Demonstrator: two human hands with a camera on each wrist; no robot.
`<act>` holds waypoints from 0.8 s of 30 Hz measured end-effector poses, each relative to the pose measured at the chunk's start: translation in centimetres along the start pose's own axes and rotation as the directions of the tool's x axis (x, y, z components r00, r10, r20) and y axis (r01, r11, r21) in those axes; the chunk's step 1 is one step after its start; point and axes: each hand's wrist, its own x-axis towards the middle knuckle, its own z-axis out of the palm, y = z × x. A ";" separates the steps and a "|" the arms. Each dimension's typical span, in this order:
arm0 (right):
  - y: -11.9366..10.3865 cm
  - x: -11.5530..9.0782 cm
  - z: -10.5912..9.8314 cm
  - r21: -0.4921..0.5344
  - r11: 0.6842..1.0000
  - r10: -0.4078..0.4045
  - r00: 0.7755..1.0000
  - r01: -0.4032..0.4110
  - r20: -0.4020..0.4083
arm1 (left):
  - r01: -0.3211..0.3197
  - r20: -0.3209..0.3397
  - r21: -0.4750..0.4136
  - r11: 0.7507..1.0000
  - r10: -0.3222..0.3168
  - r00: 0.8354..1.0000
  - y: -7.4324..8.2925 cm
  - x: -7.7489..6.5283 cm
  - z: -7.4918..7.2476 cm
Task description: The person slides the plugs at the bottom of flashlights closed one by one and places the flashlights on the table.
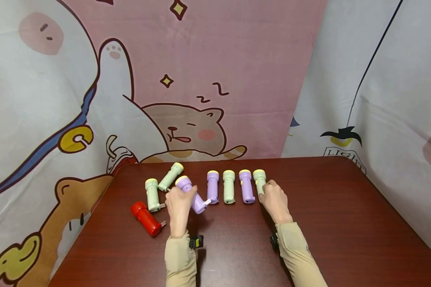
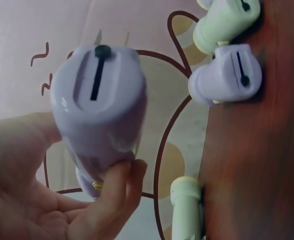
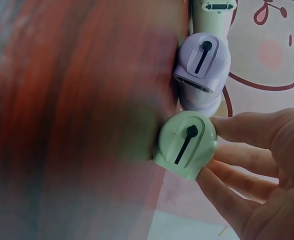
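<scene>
Beyond your right hand (image 1: 275,202) the tabletop (image 1: 344,223) goes on a long way to its right edge, so on that side you have open room. Left of your left hand (image 1: 178,204), the red flashlight (image 1: 146,219) and two pale green flashlights (image 1: 152,195) take the space before the left edge. The far edge runs just behind the flashlights, near the cartoon cloth (image 1: 258,79) in pink and white.

The tabletop is dark reddish brown and a little shiny. Three flashlights in a row (image 1: 228,188), purple, green and purple, lie between your hands, their heads to the far edge.

Your hands are well apart. Your left hand grips the purple flashlight (image 1: 198,204); its long axis is slanted, the yellow-rimmed head pointing away and to your left, the tail toward you and to the right. Your right hand pinches the green flashlight (image 3: 187,145) at the right end of this row; its head points to the far edge and its tail with the dark slot faces you.
</scene>
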 end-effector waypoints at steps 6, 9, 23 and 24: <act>-0.1 -0.1 0.0 -0.003 1.000 -0.002 1.000 0.001 -0.010 | 0.008 -0.023 -0.043 0.999 -0.009 1.000 0.5 -0.4 0.2; -0.1 -0.2 0.0 -0.005 1.000 -0.002 1.000 0.002 -0.018 | 0.019 -0.017 -0.059 0.998 -0.020 1.000 0.7 -0.4 0.3; -1.1 -0.4 -0.3 -0.013 0.999 -0.043 0.996 0.042 -0.078 | 0.043 0.017 -0.106 0.993 -0.041 0.999 1.1 -0.4 0.7; -1.3 -0.4 -0.4 -0.003 0.999 -0.053 0.995 0.052 -0.087 | 0.041 0.016 -0.108 0.993 -0.039 0.999 1.1 -0.4 0.8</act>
